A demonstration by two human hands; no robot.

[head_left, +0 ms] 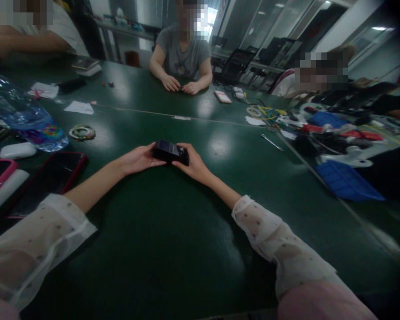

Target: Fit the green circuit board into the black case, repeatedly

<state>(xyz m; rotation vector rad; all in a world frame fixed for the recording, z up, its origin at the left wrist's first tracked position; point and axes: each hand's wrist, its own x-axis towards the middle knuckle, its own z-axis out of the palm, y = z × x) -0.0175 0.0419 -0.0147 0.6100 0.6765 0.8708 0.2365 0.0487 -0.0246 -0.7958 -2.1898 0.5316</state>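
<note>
Between my two hands is a small black box-shaped device, with a dark, screen-like panel on its upper face and what look like small controls at its right end. Its exact kind is too dim to make out. My left hand closes on its left end, fingers partly hidden behind and below it. On the opposite end, my right hand grips with the thumb in front and the fingers over the back. The device is at or just above the green table; whether it touches is unclear.
At left are a water bottle, a red-edged phone, a white case and bracelets. Right of my hands lie a wrench, blue trays and tangled cables. Another person sits across the table.
</note>
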